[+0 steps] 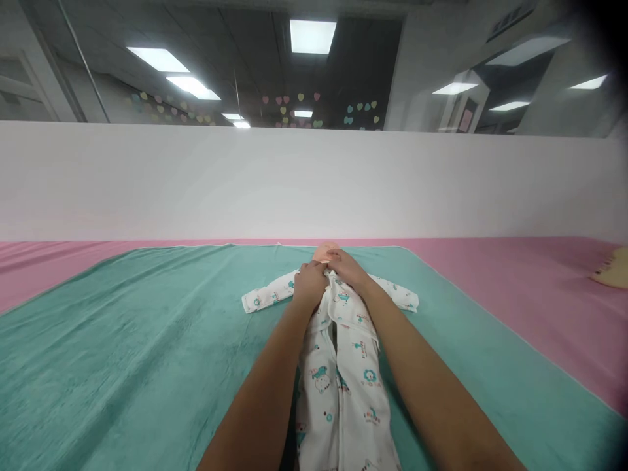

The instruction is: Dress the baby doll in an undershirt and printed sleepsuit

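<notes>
Grip narrow: L hand (309,282), R hand (349,269) pinch cotton babygrow (341,386) at vinyl doll head (326,251).

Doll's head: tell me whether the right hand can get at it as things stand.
Probably yes: the right hand sits at the collar of the printed sleepsuit, just below the doll's head, and nothing appears to cover the head.

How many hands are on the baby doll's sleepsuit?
2: the left hand and the right hand, both at the neckline of the white printed sleepsuit, just below the doll's head.
</notes>
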